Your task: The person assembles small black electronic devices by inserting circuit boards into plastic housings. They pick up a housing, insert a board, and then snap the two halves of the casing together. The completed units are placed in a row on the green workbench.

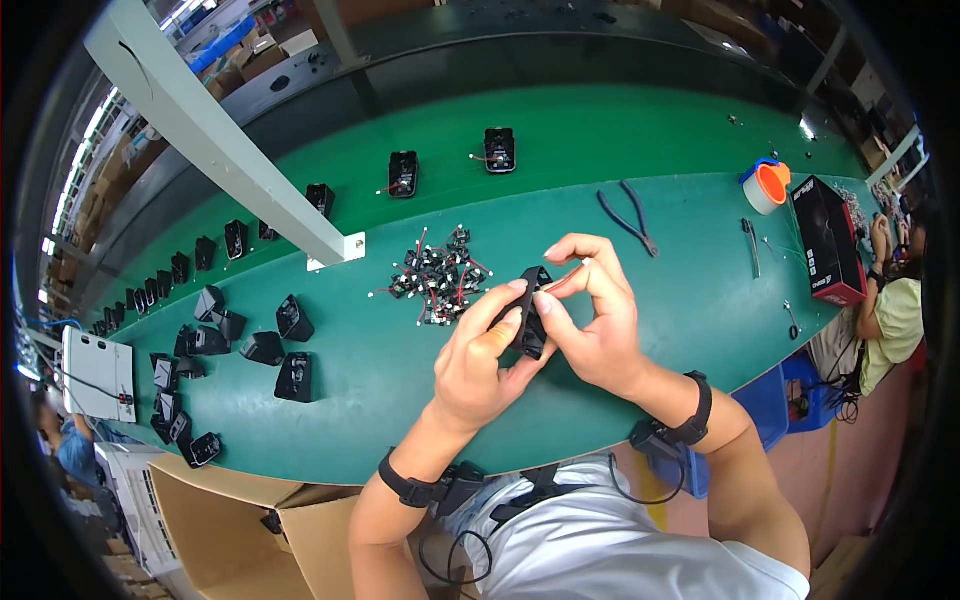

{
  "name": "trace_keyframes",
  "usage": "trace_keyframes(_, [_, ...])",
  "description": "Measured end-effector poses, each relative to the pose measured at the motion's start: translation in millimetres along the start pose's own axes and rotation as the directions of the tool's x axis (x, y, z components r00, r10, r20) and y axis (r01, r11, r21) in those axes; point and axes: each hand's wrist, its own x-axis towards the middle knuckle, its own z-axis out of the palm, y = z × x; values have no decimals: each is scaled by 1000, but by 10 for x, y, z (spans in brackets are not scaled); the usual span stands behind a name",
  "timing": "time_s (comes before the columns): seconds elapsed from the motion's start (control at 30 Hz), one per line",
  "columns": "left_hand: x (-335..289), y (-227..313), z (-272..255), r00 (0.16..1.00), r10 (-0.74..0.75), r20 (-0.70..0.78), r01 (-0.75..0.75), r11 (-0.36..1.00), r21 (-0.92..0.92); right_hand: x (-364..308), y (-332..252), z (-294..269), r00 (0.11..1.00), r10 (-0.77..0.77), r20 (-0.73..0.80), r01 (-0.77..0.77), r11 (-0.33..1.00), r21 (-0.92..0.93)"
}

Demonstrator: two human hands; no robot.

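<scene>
A black plastic housing [532, 318] is held upright above the green table, between my two hands. My left hand [478, 360] is closed round its left side, fingertips on the upper edge. On the other side, my right hand [600, 325] presses its thumb against the housing, fingers curled beside the top end. A thin reddish line, perhaps a wire, shows by the right index finger; its ends are hidden. Just left of the housing lies a pile of small black parts with red and black wires [440, 278].
Black housings [294, 376] stand at left; more [403, 174] line the green strip behind. A metal post [215, 140] rises at back left. Pliers [632, 220], an orange-and-white tape roll [768, 188] and a black box [828, 240] lie rightward. An open carton [225, 530] sits below; a co-worker [890, 310] works far right.
</scene>
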Motion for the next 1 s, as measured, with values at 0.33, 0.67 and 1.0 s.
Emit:
trace_keyframes(0.33, [-100, -68, -25, 972, -227, 62, 235, 934, -270, -36, 172, -4, 982, 153, 109, -169, 973, 158])
trace_keyframes(0.67, [-46, -59, -100, 933, -299, 198, 357, 828, -432, 87, 176, -177, 694, 508, 510, -720, 466, 515])
trace_keyframes(1.0, [-63, -151, -156, 811, -491, 317, 563, 514, -647, -11, 272, -76, 612, 490, 621, -790, 364, 493])
